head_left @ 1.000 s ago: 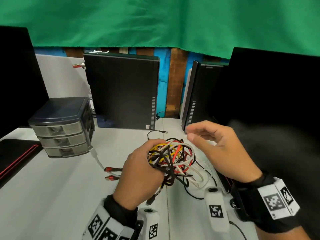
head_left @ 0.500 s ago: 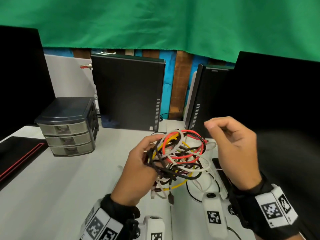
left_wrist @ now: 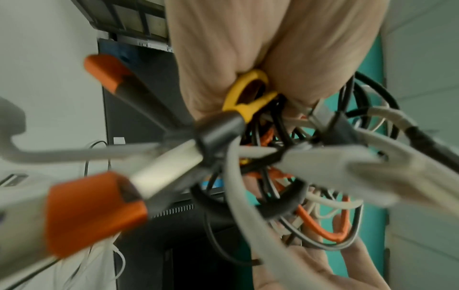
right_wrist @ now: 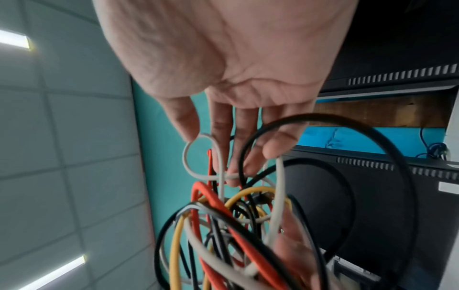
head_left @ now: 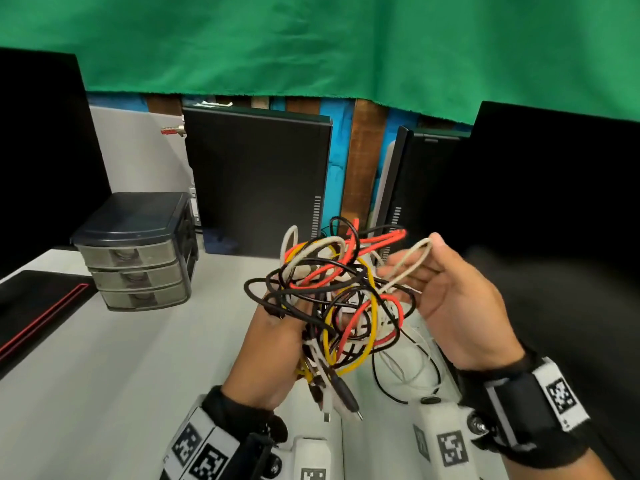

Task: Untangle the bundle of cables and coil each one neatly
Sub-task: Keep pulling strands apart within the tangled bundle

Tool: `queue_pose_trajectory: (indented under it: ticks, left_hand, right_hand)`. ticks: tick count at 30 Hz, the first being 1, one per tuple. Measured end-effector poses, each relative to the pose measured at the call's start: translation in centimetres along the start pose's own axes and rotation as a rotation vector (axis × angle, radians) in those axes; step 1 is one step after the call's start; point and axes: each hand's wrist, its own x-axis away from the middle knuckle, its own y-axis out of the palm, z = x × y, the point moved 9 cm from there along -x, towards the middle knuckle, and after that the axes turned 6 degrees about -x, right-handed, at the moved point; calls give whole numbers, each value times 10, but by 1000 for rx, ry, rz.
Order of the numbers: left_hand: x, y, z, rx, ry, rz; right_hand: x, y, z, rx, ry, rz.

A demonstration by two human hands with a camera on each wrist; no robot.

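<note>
A tangled bundle of black, red, yellow and white cables point(head_left: 346, 289) hangs above the white table point(head_left: 104, 393). My left hand point(head_left: 273, 344) grips it from below and the left, fingers curled into the strands point(left_wrist: 248, 149). Several plug ends point(head_left: 343, 400) dangle under that hand, two of them with orange collars point(left_wrist: 94, 212). My right hand point(head_left: 457, 306) is at the bundle's right side, palm turned toward it. Its thumb and index finger pinch a white cable loop point(head_left: 408, 259) drawn out of the tangle point(right_wrist: 185, 157). The other right fingers reach straight among black loops point(right_wrist: 223, 225).
A grey three-drawer unit point(head_left: 138, 251) stands at the left, with a black mat point(head_left: 38, 306) beside it. Two black computer cases point(head_left: 256, 181) point(head_left: 415, 188) stand behind the bundle, and a dark monitor point(head_left: 554, 220) on the right. Thin black and white cords point(head_left: 408, 372) lie on the table under the hands.
Both hands have raised the bundle, and its loops have spread apart. My right hand has gone from a pinch above the tangle to holding a white loop pulled out to the right.
</note>
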Motion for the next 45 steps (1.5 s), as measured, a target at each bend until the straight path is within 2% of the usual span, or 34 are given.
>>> queue_pose_trajectory:
  ticks: [5, 11, 14, 16, 22, 27, 32, 34, 37, 41, 45]
  left_hand:
    - [2, -6, -9, 79, -131, 38]
    - [2, -9, -18, 130, -245, 47]
    - [3, -6, -19, 103, -264, 9]
    - [3, -3, -19, 78, -280, -10]
    - [4, 1, -31, -18, -327, 12]
    - [3, -4, -36, -133, -299, 49]
    - [4, -4, -32, -134, -279, 39]
    - [3, -2, -31, -97, -276, 19]
    - [-3, -6, -38, 106, -300, 1]
    - [-7, -14, -55, 386, -416, 1]
    - [-1, -9, -61, 477, -493, -68]
  right_hand:
    - [7, 20, -6, 115, -88, -231]
    - [14, 28, -10, 324, -218, -244]
    - [13, 30, -8, 332, -171, -270]
    - [10, 28, 1, 297, -76, -282]
    - [2, 19, 25, 340, 59, -321]
    - [6, 27, 25, 434, -11, -431]
    - [7, 30, 28, 446, 16, -451]
    - [6, 30, 26, 452, 14, -438]
    - [5, 27, 15, 404, -29, -359]
    - [5, 24, 3, 323, -72, -274]
    - [7, 23, 4, 275, -40, -265]
